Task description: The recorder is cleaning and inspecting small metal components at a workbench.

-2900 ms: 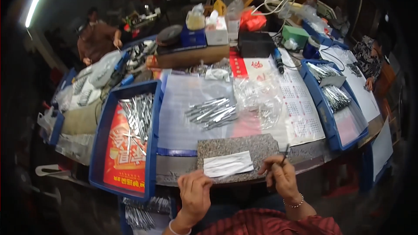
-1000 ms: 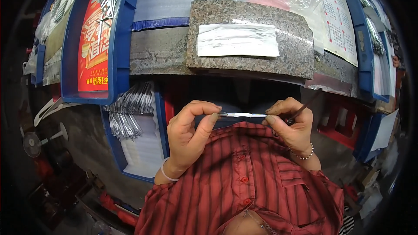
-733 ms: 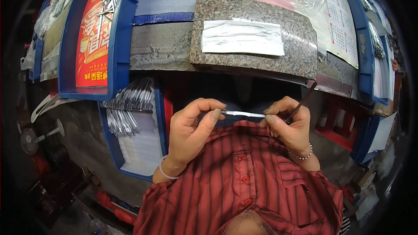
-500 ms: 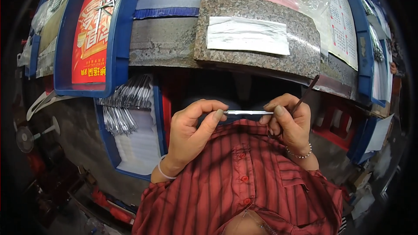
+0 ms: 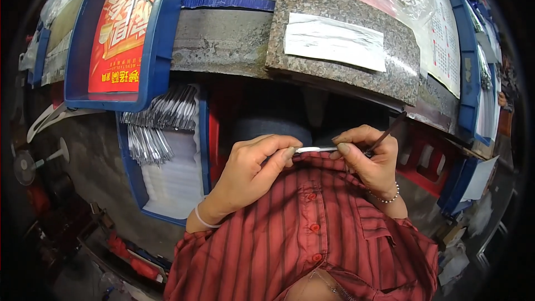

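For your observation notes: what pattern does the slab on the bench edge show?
The slab is speckled grey-brown, like granite, clearest in the head view.

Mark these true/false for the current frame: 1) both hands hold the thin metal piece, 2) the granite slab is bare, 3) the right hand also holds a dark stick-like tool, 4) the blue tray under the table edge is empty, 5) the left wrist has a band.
1. True. The left hand and right hand pinch opposite ends of the thin metal piece.
2. False. A silvery flat packet lies on the granite slab.
3. True. A thin dark tool sticks up from the right hand's grip.
4. False. The lower blue tray holds a heap of thin metal pieces on white sheets.
5. True. A pale band circles the left wrist.
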A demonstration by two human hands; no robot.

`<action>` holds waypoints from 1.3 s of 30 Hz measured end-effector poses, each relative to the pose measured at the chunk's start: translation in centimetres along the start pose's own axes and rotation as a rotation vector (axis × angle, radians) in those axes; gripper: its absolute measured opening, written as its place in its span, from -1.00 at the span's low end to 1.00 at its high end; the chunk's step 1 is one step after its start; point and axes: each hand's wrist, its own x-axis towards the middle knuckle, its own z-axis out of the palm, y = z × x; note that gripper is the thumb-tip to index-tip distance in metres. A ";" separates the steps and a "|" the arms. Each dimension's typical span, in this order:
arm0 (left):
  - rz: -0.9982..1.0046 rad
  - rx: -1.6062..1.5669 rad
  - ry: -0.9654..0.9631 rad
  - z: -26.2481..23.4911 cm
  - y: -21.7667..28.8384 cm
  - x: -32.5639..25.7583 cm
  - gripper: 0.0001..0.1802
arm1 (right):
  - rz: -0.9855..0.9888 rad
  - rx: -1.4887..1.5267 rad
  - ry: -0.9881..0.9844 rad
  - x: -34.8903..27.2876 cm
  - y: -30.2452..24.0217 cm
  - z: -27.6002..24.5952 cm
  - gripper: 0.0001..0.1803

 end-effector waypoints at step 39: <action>-0.021 0.951 1.300 -15.1 -11.7 -12.6 -0.80 | -0.208 -0.428 -0.415 3.2 -0.5 6.2 -0.89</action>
